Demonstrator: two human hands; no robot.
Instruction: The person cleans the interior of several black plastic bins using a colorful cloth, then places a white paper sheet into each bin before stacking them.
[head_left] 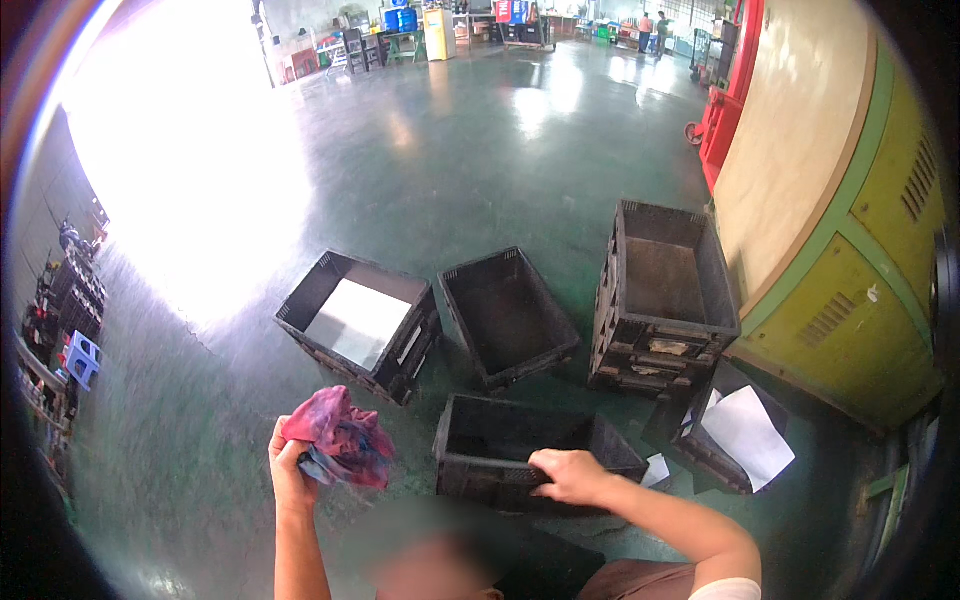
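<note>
My left hand (288, 465) is closed around a crumpled pink and purple rag (340, 440), lifted above the floor. With my right hand (575, 477) I grip the near rim of a black plastic crate (490, 484), its fingers curled over the edge. This crate stands on the floor right in front of me, and its dark inside shows nothing I can make out. Beyond it sits another black crate (510, 315) at a slant. To the left of that, a black crate (410, 345) holds a white sheet (358, 322) on its bottom.
A stack of black crates (660, 335) rises at the right, beside a green and yellow cabinet (835, 290). Near its foot, a crate (700, 460) holds white paper (748, 435). A blue stool (82, 358) stands far left. Red equipment (722, 130) and two people are farther back.
</note>
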